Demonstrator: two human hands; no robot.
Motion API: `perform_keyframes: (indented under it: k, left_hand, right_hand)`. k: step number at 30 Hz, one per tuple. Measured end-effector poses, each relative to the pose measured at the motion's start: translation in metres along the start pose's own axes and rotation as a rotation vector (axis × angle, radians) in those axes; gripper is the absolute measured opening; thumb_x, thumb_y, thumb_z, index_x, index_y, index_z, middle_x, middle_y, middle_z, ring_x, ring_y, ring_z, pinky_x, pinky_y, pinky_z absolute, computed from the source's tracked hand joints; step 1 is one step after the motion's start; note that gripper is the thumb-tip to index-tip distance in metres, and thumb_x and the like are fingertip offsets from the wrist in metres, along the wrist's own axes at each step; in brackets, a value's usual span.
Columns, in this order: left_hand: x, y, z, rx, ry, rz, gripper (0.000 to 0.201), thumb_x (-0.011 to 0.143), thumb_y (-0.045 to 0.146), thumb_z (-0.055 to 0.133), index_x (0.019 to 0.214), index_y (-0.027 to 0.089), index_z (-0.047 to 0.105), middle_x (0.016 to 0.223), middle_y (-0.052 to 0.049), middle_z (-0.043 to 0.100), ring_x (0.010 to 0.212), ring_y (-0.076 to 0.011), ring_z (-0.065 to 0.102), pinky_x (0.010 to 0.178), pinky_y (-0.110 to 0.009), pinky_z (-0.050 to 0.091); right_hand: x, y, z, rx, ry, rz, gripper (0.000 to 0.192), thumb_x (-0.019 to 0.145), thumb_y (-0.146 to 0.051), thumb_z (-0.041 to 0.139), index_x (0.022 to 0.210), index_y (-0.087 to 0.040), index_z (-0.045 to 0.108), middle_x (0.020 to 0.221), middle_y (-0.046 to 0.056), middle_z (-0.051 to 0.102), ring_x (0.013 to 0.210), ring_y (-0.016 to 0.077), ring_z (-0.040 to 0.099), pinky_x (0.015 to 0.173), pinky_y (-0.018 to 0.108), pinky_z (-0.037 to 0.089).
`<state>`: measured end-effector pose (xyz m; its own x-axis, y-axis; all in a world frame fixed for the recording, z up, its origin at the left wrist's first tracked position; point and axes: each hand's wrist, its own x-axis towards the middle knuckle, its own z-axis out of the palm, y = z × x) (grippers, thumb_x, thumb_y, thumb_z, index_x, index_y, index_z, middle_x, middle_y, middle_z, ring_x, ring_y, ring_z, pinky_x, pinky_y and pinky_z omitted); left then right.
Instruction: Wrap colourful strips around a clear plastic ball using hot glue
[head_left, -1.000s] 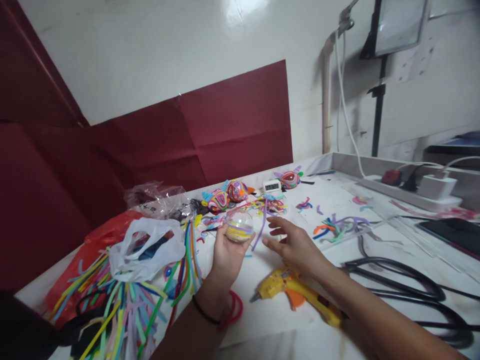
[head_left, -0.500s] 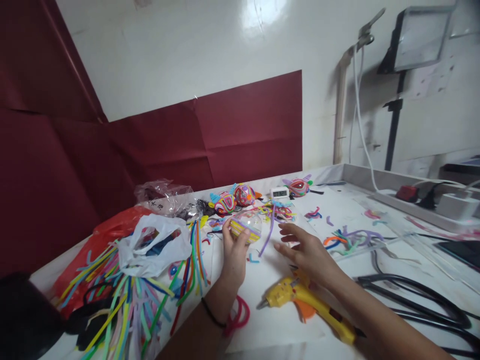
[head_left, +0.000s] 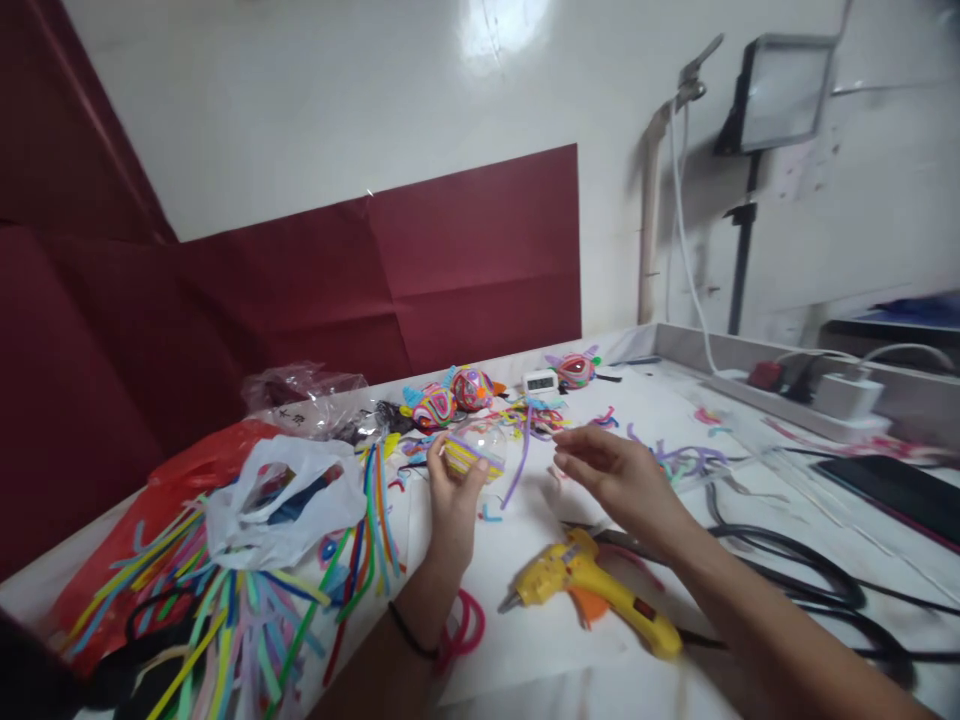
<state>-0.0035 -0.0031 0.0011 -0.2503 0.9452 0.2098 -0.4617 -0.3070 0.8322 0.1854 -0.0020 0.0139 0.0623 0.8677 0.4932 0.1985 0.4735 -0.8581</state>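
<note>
A white table point(head_left: 750, 690) strewn with craft supplies: loose multicoloured pipe cleaners point(head_left: 225, 610) spill at the near left beside a red plastic bag point(head_left: 172, 480) and a white plastic bag point(head_left: 300, 500). A yellow glue gun point(head_left: 592, 590) lies near the front, black cables point(head_left: 810, 570) coil to the right, and three colourful pipe-cleaner fish point(head_left: 450, 395) sit at the far edge beside a small white digital clock point(head_left: 540, 381).
</note>
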Motion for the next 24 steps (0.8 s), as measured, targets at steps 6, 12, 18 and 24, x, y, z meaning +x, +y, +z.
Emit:
perform_keyframes:
  k: [6,12,18,24]
  left_hand:
    - [0.008,-0.006,0.001,0.094,0.013,0.147,0.052,0.070,0.022,0.076,0.117,0.030,0.055,0.113,-0.002,0.065,0.097,-0.0164,0.064,0.082,-0.024,0.053]
    - [0.012,-0.005,0.004,0.082,0.029,0.096,0.045,0.072,0.026,0.073,0.113,0.028,0.055,0.113,-0.004,0.063,0.098,-0.0191,0.064,0.077,-0.029,0.056]
    - [0.018,-0.007,-0.001,0.095,0.090,0.063,0.041,0.072,0.030,0.074,0.107,0.025,0.054,0.106,-0.006,0.062,0.095,-0.0213,0.064,0.077,-0.032,0.057]
    - [0.023,-0.003,-0.001,0.133,0.110,0.138,0.030,0.077,0.033,0.069,0.102,0.026,0.055,0.102,-0.006,0.063,0.097,-0.0242,0.065,0.075,-0.037,0.059]
  right_hand:
    - [0.008,-0.035,-0.061,0.004,0.210,-0.124,0.027,0.069,-0.043,0.075,0.080,-0.019,0.069,0.073,0.002,0.071,0.059,0.0157,0.066,0.059,0.030,0.057]
    - [0.017,-0.028,-0.118,-0.257,0.197,-0.118,0.032,0.067,-0.048,0.077,0.076,-0.019,0.071,0.069,0.003,0.071,0.058,0.0161,0.066,0.053,0.028,0.054]
    - [0.037,-0.023,-0.161,-0.448,-0.006,-0.044,0.027,0.069,-0.045,0.073,0.076,-0.019,0.071,0.065,0.003,0.070,0.054,0.0164,0.067,0.051,0.027,0.054]
    - [0.070,0.000,-0.166,-0.489,-0.227,0.073,0.021,0.072,-0.039,0.067,0.075,-0.019,0.068,0.062,0.001,0.069,0.054,0.0158,0.067,0.050,0.026,0.053]
